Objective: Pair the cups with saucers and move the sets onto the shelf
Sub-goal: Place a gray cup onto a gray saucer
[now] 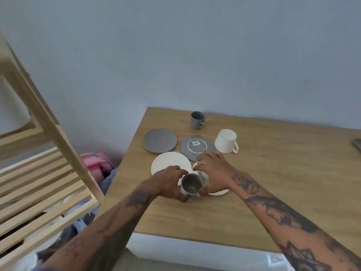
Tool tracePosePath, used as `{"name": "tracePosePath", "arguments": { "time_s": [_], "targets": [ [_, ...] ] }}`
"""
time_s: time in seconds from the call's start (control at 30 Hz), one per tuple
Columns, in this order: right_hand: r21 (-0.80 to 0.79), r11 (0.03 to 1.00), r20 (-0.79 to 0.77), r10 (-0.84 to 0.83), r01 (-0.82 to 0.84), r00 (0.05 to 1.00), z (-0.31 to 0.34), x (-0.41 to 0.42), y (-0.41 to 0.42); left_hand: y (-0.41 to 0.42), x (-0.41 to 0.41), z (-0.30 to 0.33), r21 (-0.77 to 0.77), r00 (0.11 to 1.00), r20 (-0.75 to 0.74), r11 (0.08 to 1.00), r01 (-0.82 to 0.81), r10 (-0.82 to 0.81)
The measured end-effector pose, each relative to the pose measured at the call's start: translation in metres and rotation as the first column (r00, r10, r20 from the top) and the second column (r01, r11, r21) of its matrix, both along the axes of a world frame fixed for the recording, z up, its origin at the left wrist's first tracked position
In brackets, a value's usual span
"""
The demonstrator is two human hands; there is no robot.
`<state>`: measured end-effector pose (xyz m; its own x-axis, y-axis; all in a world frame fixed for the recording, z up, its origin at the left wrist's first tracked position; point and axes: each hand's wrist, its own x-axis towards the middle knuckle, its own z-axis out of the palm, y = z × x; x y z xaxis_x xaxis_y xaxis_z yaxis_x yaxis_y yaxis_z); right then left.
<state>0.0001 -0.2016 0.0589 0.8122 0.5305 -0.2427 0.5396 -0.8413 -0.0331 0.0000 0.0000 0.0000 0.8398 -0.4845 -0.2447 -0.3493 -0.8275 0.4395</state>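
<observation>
The person stands at the wooden desk with both arms out. The left hand is wrapped around a small grey cup, fingers clamped on its side. The right hand rests on a white saucer just under and beside that cup, and seems to grip its far edge, though I cannot tell how tight.

I think this is the pairing step, with one cup being put with one saucer. But a grey cup on a white saucer may not match. Next, the cup needs to sit flat in the middle, and then both hands must carry the set over to the wooden shelf at 9 o'clock.

From the cup, another white saucer lies at 11 o'clock. A grey saucer is farther out the same way. An upside-down grey saucer with a sticker is at 12 o'clock. A second grey cup stands at the back, and a white cup tips over at 1 o'clock.

The right hand hides most of its saucer. The shelf is cut off at the left edge. Something pink on the floor is too blurry to name.
</observation>
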Motion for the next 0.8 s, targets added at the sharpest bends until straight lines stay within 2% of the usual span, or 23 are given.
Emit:
{"name": "tracePosePath", "arguments": {
  "time_s": [0.4,0.6,0.8],
  "targets": [
    [0.016,1.000,0.028,0.015,-0.015,0.999,-0.009,0.000,-0.012,0.005,0.004,-0.031,-0.313,0.998,-0.050,0.948,-0.054,0.040],
    [0.259,0.944,-0.162,-0.169,0.207,0.972,0.004,0.013,0.001,0.037,0.005,-0.028,-0.488,0.990,-0.049,0.861,-0.142,0.135],
    [0.360,0.910,-0.171,-0.154,0.207,0.973,0.016,0.038,0.034,0.077,0.031,-0.003,-0.541,0.966,0.005,0.813,-0.214,0.257]
  ]
}}
